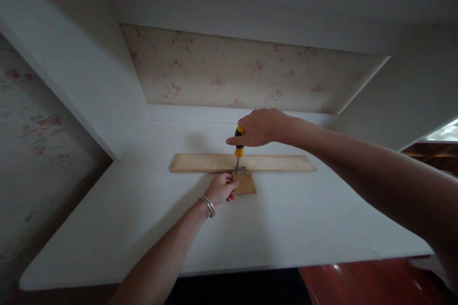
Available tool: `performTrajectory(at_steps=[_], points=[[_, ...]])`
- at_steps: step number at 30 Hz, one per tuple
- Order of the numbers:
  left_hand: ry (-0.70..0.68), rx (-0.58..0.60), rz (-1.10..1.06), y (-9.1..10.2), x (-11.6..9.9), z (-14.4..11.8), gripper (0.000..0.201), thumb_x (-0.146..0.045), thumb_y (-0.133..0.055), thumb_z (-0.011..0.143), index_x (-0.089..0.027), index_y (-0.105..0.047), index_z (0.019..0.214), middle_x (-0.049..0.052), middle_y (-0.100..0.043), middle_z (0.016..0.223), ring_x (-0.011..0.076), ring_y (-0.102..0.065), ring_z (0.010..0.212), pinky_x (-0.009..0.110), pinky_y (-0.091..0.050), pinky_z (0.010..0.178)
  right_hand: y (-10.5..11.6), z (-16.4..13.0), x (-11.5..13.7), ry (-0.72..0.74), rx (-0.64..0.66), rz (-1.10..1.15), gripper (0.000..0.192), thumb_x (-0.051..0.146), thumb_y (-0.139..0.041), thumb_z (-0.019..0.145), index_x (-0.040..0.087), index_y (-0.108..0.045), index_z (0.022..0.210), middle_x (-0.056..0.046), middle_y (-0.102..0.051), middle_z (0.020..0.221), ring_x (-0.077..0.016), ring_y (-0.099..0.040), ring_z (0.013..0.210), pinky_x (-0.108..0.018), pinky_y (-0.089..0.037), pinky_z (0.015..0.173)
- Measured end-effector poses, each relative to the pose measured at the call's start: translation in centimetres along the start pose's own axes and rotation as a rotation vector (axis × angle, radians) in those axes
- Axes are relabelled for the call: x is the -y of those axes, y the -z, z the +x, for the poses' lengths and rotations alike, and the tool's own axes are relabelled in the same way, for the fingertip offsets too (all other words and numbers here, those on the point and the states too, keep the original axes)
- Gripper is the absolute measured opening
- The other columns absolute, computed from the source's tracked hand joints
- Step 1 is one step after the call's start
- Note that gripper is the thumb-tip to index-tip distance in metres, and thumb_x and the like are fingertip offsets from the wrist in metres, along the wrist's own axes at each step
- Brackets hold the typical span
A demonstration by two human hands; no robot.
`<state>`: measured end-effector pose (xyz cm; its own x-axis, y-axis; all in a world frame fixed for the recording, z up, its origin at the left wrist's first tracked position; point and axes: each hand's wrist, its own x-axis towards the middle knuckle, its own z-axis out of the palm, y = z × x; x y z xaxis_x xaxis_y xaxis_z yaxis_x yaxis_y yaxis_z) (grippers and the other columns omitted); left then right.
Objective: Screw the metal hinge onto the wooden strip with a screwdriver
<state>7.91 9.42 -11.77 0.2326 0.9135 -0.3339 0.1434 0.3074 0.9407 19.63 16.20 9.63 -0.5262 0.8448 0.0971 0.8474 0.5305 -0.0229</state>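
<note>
Head view looks down on a white desk (286,228) set in a white alcove with floral wallpaper (232,71) behind. A long wooden board (279,162) lies flat on the desk, its long axis running left to right; a small wooden block (246,185) sits against its near edge at the middle, and a metal hinge (241,170) bridges the two. The right hand (263,127) is closed around the top of a screwdriver (239,145), index finger stretched along the handle. It stands upright, yellow-and-black handle above, thin steel shaft pointing straight down, its tip on the hinge. So the hinge lies directly below the right hand, along the tool's long axis. The left hand (222,188), a bracelet (208,206) at the wrist, is curled with fingertips against the block's left edge, just beside the hinge; it is the nearer hand to the hinge. Whether it pinches a screw I cannot tell.
</note>
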Motion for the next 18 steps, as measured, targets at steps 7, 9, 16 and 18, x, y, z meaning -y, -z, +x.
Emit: performTrajectory(at_steps=[7, 9, 16, 18], points=[[-0.012, 0.005, -0.023, 0.0, 0.1, 0.0, 0.013, -0.024, -0.054, 0.084, -0.013, -0.052, 0.090, -0.002, -0.056, 0.074, 0.0033, -0.047, 0.037, 0.018, -0.028, 0.033, 1.1, -0.1, 0.5, -0.027, 0.227, -0.049, 0.031, 0.047, -0.080, 0.050, 0.024, -0.065, 0.064, -0.001, -0.052, 0.051, -0.0195, -0.054, 0.055, -0.036, -0.039, 0.061], [-0.010, 0.006, -0.023, 0.0, 0.1, 0.0, 0.012, -0.023, -0.054, 0.084, -0.013, -0.052, 0.090, -0.002, -0.057, 0.075, 0.0032, -0.047, 0.037, 0.017, -0.028, 0.033, 1.3, -0.2, 0.5, -0.134, 0.206, -0.066, 0.037, 0.054, -0.078, 0.052, 0.022, -0.063, 0.058, -0.003, -0.053, 0.052, -0.0244, -0.058, 0.063, -0.041, -0.040, 0.067], [-0.005, -0.003, -0.006, -0.1, 0.0, 0.0, 0.013, -0.024, -0.054, 0.084, -0.013, -0.053, 0.091, -0.002, -0.056, 0.073, 0.0026, -0.047, 0.038, 0.017, -0.028, 0.034, 1.5, -1.0, 0.1, 0.075, 0.264, -0.239, 0.054, 0.059, -0.058, 0.071, 0.022, -0.061, 0.111, -0.012, -0.067, 0.094, -0.0283, -0.062, 0.083, -0.037, -0.043, 0.067], [-0.001, -0.004, -0.008, -0.1, -0.2, 0.0, 0.014, -0.024, -0.054, 0.084, -0.013, -0.053, 0.091, -0.002, -0.057, 0.074, 0.0027, -0.046, 0.038, 0.017, -0.028, 0.034, 1.6, -1.0, 0.2, 0.025, 0.297, -0.268, 0.067, 0.069, -0.052, 0.070, 0.022, -0.060, 0.116, -0.013, -0.066, 0.097, -0.0297, -0.062, 0.086, -0.037, -0.043, 0.068]])
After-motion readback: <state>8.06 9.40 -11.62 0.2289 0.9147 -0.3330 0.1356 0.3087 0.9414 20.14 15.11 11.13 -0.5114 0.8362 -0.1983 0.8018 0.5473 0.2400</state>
